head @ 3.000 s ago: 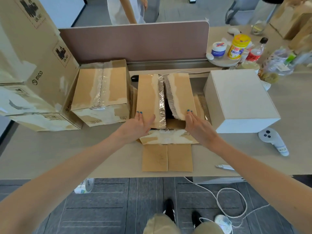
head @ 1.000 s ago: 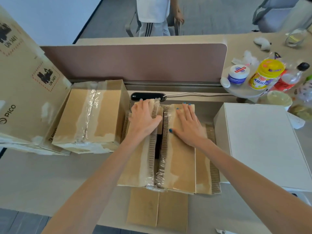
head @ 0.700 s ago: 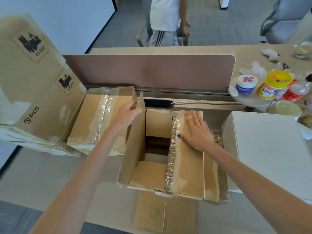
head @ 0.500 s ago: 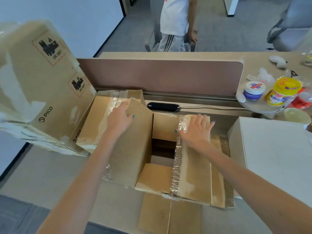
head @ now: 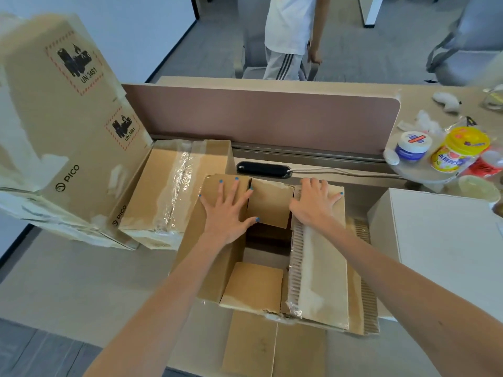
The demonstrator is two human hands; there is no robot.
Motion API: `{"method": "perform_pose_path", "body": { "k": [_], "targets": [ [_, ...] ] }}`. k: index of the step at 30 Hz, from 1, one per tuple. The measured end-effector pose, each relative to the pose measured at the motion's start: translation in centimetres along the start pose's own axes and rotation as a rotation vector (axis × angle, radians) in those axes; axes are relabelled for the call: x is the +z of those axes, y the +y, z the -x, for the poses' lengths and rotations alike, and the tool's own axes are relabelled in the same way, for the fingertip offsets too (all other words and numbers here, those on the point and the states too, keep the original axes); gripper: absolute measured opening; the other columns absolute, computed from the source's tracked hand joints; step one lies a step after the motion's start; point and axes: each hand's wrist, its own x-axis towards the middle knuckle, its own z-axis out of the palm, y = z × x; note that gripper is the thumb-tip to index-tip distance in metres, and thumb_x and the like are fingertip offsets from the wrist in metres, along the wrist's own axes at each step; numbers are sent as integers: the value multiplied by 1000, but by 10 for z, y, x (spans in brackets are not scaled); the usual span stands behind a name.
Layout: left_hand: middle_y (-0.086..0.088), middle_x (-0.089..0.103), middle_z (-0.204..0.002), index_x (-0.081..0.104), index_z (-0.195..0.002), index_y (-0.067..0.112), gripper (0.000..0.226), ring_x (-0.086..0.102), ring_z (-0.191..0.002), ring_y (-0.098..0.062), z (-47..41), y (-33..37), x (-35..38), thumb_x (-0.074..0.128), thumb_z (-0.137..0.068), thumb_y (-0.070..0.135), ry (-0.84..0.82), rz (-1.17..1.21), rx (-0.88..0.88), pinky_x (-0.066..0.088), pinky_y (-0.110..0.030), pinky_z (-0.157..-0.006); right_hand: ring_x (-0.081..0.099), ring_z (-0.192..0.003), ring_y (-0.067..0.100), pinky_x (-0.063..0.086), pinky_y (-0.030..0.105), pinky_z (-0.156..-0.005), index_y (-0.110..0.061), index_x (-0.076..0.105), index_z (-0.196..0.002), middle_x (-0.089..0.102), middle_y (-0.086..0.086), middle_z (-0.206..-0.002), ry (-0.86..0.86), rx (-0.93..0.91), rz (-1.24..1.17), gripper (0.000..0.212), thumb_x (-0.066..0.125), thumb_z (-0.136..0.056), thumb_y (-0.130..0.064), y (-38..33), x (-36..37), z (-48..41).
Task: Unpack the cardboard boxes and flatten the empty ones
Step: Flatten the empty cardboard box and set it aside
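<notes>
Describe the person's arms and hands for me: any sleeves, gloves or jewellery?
Both arms are bare to the frame's edge: no sleeves, gloves, watch or bracelet show. The left hand and right hand wear no rings that I can see. The visible fingernails carry bright blue polish.

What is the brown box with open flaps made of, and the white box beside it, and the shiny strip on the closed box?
The brown box looks like matte corrugated cardboard: its cut flap edge shows wavy ridges. The white box seems smooth matte card, but I cannot be sure. The shiny strip is probably clear plastic tape: glossy and wrinkled.
</notes>
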Motion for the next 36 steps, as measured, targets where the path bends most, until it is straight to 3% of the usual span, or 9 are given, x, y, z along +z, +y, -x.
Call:
{"method": "perform_pose_path", "body": {
  "k": [4, 7, 9, 15, 20, 25, 28, 32, 36],
  "targets": [
    [4, -19, -164, -8, -153, 48, 77, -19, -150, -31, -1, 0, 13, 33, -93, 72, 34, -2, -25, 3, -75, -110, 36, -126, 28, 21, 67, -109, -19, 44, -125, 45, 5, -132, 73, -43, -167, 38, 50, -88, -24, 1, -7, 0],
    [5, -19, -164, -7, -153, 48, 75, -20, -150, -31, -3, 0, 13, 32, -93, 70, 36, 13, -39, 1, -76, -110, 48, -106, 19, 42, 33, -92, -15, 47, -116, 52, 6, -122, 187, -26, -519, 22, 47, -95, -13, 8, -38, 0],
    [4, -21, -163, -9, -153, 48, 74, -21, -150, -31, -2, -1, 14, 31, -94, 69, 30, 8, -36, -1, -76, -110, 50, -115, 21, 42, 28, -92, -15, 46, -126, 51, 7, -130, 139, -45, -520, 30, 48, -96, -10, 22, -61, 2],
    [1, -21, -164, -10, -155, 44, 74, -20, -150, -33, -1, 0, 8, 38, -99, 53, 0, -34, -24, 1, -77, -110, 9, -148, 30, 16, 47, -119, -14, 28, -148, 13, 13, -159, 196, -332, 709, 71, 66, -88, -14, 37, -104, 24],
    [0, -19, -165, -9, -155, 43, 73, -16, -151, -34, 2, 1, 5, 39, -100, 50, 3, -34, -23, 4, -78, -109, 20, -145, 31, 9, 49, -120, -12, 38, -145, 31, 13, -154, 55, -204, 902, 53, 53, -97, -26, 60, -87, 49],
    [1, -14, -165, -1, -156, 42, 72, -12, -151, -33, 9, -4, 5, 44, -100, 47, -3, -19, -37, 6, -77, -110, -1, -148, 33, 2, 54, -119, -15, 8, -154, 3, 13, -161, -92, -108, 738, 77, 34, -97, -58, 73, -50, 68],
    [1, -13, -166, 4, -157, 41, 71, -10, -152, -33, 13, -11, 5, 46, -100, 44, -5, -11, -60, 9, -78, -109, -6, -148, 34, 17, 55, -117, -18, -7, -154, -9, 12, -161, -141, -78, 480, 94, 49, -91, -59, 73, -25, 74],
    [0, -10, -166, 10, -157, 40, 71, -9, -152, -33, 14, -16, 5, 51, -98, 43, 0, 16, -48, 8, -78, -108, 19, -144, 37, 48, 41, -101, -26, -20, -150, -21, 7, -159, -256, -79, 101, 112, 71, -85, -19, 72, 1, 76],
    [-3, -10, -166, 10, -157, 37, 76, -10, -151, -36, 14, -9, 4, 56, -96, 39, 8, 19, -56, 7, -78, -108, 23, -142, 31, 45, 37, -99, -31, -14, -152, -18, -2, -160, -239, -89, -237, 108, 61, -84, 7, 75, 12, 77]
  ]
}}
